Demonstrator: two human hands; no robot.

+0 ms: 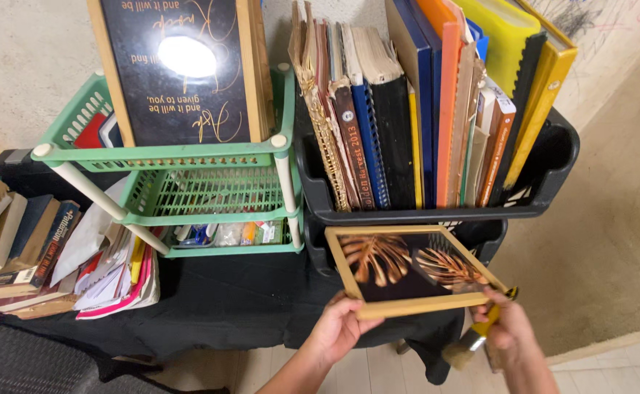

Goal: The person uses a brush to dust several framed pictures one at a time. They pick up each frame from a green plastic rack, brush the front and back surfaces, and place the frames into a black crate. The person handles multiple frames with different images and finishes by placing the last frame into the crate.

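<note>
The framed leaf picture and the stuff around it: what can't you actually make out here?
Head view only:
- Framed leaf picture: its back is turned away; left hand covers the near corner.
- Brush: its handle is hidden in the right hand, bristles blurred.
- Green rack: bottom-shelf items too small.
- Black crate: books hide its inside.

A tall dark sign [181, 69] with a wooden frame and gold lettering is standing upside down in the top tier of the green rack [159, 155] at far left, a bright glare spot showing on its face. Small colourful packets [225, 233] are lying in the rack's lower tier. Book spines [367, 138] in the black bin [546, 182] at right are carrying printed labels.
</note>
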